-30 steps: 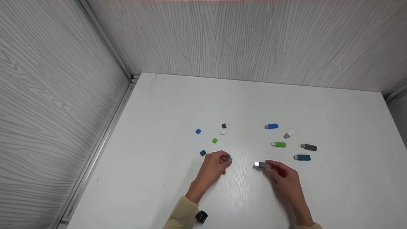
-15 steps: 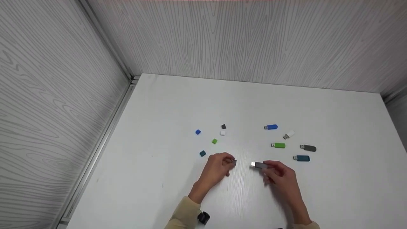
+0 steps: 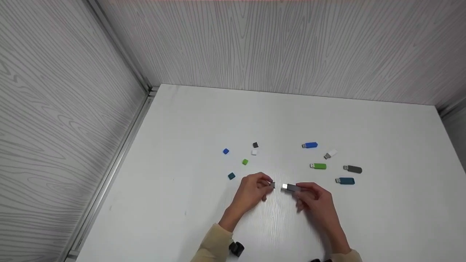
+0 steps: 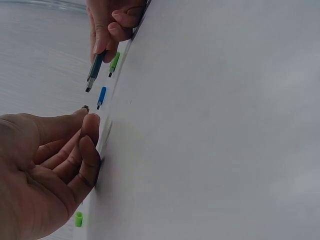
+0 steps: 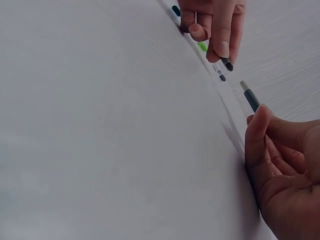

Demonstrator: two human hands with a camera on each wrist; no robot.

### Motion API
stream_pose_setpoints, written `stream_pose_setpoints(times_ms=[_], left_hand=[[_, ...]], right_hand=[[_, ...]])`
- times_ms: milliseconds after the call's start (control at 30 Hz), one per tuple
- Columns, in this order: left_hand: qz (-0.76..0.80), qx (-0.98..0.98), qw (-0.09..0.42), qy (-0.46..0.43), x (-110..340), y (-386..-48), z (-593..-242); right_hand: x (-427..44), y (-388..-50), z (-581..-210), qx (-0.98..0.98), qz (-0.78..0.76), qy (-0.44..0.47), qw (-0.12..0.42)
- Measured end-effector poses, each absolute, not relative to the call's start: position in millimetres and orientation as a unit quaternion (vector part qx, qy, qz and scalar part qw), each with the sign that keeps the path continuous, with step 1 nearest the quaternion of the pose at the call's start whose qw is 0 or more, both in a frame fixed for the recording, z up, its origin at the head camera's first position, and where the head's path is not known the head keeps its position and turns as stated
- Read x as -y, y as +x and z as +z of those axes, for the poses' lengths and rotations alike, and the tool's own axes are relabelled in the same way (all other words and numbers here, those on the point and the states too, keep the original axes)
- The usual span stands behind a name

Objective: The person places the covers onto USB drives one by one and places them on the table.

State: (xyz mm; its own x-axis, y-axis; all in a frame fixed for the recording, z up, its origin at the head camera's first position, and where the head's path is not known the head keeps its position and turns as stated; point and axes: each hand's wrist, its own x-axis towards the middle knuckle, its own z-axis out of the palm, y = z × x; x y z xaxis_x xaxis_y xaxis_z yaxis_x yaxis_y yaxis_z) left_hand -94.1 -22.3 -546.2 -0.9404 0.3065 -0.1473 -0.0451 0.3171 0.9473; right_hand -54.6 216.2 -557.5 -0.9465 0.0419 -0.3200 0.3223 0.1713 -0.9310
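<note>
standing here watching: the left hand [image 3: 249,194] has a tiny gray cap [image 3: 273,185] at its fingertips, thumb and finger brought right down onto it. the right hand [image 3: 318,202] pinches a gray usb stick [image 3: 292,187] much the same way, by the back end. cap and stick point at each other over the white table [image 3: 182,127], near but not touching.

my guess on the grips: holding the stick by its tail leaves the metal plug [image 3: 284,186] bare and aimed at the cap, and nipping the cap so far back keeps fingers out of the gap. layout looks sorted on purpose too. left side has a blue cap [image 3: 226,151], black cap [image 3: 255,145], white cap [image 3: 254,152], green cap [image 3: 245,162] and teal cap [image 3: 231,176]. right side has a blue stick [image 3: 309,145], white stick [image 3: 330,154], green stick [image 3: 318,166], dark gray stick [image 3: 352,169] and teal stick [image 3: 345,181]. probably so each hand's pile is handy.

head view gets all that, but the held cap is a speck there. right wrist view shows it poking past the fingertips, though i can't tell if its hollow end faces the plug. left wrist view mostly hides it, but shows the left palm and curled fingers.
</note>
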Motion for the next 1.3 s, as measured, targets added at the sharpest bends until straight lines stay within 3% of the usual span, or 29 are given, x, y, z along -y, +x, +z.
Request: stream_pose_setpoints(times_ms=[500,1300], left_hand=[[0.511,-0.843,0.136,0.100,19.5,-94.6,-548.4],[0.574,-0.797,0.148,0.118,25.1,-97.2,-552.7]], right_hand=[[-211.4,-57.8,-559.2,-0.753,-0.638,0.110,0.119],[-207.4,-57.4,-559.7,-0.768,-0.625,0.083,0.108]])
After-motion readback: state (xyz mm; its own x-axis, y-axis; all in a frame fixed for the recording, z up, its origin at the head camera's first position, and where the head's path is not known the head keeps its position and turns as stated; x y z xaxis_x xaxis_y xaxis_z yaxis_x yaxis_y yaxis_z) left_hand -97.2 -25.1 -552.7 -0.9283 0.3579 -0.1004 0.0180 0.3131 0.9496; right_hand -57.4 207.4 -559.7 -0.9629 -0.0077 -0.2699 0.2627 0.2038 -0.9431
